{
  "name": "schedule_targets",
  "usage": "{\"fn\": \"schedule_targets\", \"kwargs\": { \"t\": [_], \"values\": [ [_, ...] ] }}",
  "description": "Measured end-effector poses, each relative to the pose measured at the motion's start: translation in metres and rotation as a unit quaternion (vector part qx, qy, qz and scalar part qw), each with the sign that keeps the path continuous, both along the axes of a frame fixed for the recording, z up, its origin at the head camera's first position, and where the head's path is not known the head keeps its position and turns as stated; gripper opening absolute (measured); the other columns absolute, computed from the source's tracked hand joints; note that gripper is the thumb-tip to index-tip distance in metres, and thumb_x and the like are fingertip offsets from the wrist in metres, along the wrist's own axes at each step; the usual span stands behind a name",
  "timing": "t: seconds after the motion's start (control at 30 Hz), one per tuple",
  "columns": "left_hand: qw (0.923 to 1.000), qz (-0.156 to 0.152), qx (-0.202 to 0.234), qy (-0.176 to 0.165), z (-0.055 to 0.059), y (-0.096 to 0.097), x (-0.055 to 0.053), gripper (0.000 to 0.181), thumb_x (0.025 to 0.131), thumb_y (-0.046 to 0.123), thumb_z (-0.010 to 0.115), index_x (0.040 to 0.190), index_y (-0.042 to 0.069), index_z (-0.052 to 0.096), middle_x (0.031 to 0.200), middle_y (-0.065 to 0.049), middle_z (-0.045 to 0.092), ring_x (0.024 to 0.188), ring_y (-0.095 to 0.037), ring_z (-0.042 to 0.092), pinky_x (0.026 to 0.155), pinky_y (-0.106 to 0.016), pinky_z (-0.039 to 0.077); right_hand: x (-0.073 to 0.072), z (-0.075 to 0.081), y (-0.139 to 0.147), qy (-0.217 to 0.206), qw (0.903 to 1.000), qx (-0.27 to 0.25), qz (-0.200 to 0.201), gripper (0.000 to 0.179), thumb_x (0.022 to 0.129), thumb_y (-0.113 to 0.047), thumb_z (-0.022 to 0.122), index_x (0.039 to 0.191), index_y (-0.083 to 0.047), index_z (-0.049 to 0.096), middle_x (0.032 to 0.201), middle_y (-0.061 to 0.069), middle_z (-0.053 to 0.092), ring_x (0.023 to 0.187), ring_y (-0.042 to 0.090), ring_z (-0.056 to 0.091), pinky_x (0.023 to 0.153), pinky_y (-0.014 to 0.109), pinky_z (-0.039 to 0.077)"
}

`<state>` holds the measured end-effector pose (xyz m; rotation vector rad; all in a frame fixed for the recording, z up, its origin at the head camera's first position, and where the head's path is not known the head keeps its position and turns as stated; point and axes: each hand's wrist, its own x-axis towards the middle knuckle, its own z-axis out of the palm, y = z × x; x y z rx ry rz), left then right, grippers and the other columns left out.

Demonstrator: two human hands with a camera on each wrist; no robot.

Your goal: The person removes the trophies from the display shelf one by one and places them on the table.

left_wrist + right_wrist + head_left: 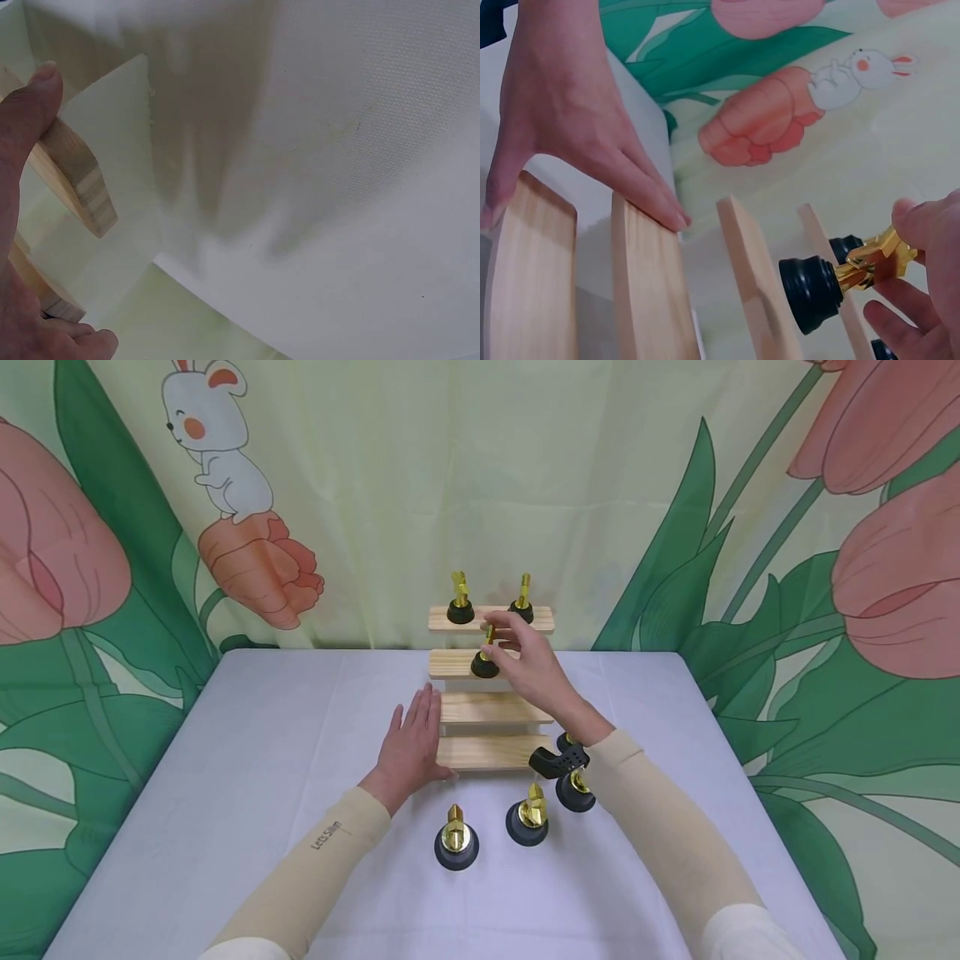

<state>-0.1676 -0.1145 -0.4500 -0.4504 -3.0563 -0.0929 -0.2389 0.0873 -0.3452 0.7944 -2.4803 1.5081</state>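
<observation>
My right hand (534,670) pinches a small gold trophy (485,667) by its upper part, between thumb and fingers. Its round black base (810,294) is right at the second board from the top of a wooden step shelf (495,752), left of the board's middle. Against the shelf's left side rests my left hand (411,739), fingers straight and pointing away from me. In the right wrist view its thumb and fingers span the ends of the two lower boards. The left wrist view shows the left thumb (37,101) on a board's end.
Two trophies, one left (461,612) and one right (521,610), stand on the top board. On the white-covered table (300,718) several more stand in front, including one (456,852) nearest me. A black wrist mount (553,763) overlaps those at right. Behind hangs a printed curtain (390,485).
</observation>
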Motion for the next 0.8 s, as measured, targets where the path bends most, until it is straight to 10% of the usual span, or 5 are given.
{"fn": "schedule_targets", "kwargs": {
  "t": [0.8],
  "values": [
    [0.9999,0.004,-0.012,-0.005,0.014,0.006,0.001,0.139,0.061,0.06,0.088,0.155,-0.008,0.012,0.162,-0.028,0.015,0.152,-0.039,0.019,0.122,-0.055,0.023,0.014,0.001,0.054,0.02,0.9994,0.01,-0.026,0.043,0.095,-0.008,0.065,0.136,-0.006,0.052,0.128,0.008,0.062,0.123,0.027,0.06,0.107,0.042,0.048]
  ]
}}
